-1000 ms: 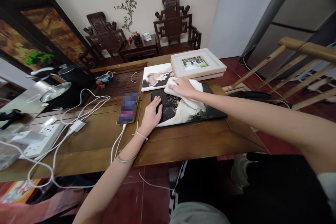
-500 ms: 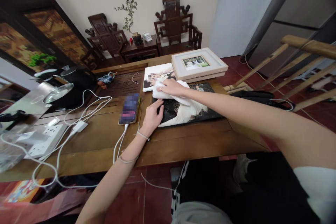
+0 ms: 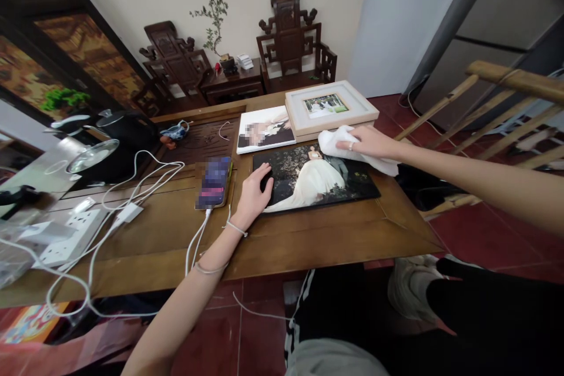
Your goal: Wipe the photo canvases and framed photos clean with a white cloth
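A dark wedding photo panel lies flat on the wooden table. My left hand rests with its fingers stretched over the panel's left edge. At the far right corner of the panel, my right hand grips a white cloth. The cloth touches the photo surface, and part of it hangs past the right edge. Behind the panel lie a white-edged photo panel and a pale framed picture, which sits on another frame-like piece.
Left of the panel lies a charging phone. White cables, a power strip and a black kettle take up the table's left end. A bamboo chair stands close to the right side.
My right hand has moved the cloth rightward across the photo panel, from its upper left to its far right corner, uncovering the picture's middle. My left hand stays at the left edge.
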A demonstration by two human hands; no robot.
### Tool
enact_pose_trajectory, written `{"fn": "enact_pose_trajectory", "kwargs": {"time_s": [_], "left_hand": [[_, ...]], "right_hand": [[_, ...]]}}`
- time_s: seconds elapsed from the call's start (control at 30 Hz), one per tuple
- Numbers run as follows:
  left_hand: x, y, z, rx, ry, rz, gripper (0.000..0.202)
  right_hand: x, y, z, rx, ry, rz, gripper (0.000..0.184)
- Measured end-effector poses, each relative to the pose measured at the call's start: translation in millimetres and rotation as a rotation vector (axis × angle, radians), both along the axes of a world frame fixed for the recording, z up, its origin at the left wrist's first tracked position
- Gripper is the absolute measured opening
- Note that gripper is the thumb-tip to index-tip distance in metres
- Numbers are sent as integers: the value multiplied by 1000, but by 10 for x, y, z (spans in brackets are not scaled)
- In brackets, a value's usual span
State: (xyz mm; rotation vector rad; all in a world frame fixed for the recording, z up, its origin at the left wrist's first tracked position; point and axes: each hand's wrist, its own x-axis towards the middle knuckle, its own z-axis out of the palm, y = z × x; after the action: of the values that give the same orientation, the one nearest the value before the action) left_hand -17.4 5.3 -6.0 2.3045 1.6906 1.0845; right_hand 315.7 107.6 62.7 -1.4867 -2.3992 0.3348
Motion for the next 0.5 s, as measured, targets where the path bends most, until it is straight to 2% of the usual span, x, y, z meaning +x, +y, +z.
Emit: {"fn": "enact_pose_trajectory", "kwargs": {"time_s": [0.1, 0.23, 0.27, 0.4, 0.5], "left_hand": [[-21, 23, -45, -35, 3, -6, 37], [-51, 49, -123, -101, 5, -14, 46], [-55, 52, -136, -111, 6, -16, 47], [-52, 52, -155, -143, 10, 7, 48], [-45, 57, -156, -148, 7, 24, 50]], "right_hand": [[94, -161, -23, 7, -110, 83, 31], [137, -578, -72, 35, -239, 256, 9], [158, -709, -96, 26, -258, 290, 13], [290, -1160, -223, 21, -297, 397, 46], [357, -1240, -289, 37, -356, 399, 64]]}}
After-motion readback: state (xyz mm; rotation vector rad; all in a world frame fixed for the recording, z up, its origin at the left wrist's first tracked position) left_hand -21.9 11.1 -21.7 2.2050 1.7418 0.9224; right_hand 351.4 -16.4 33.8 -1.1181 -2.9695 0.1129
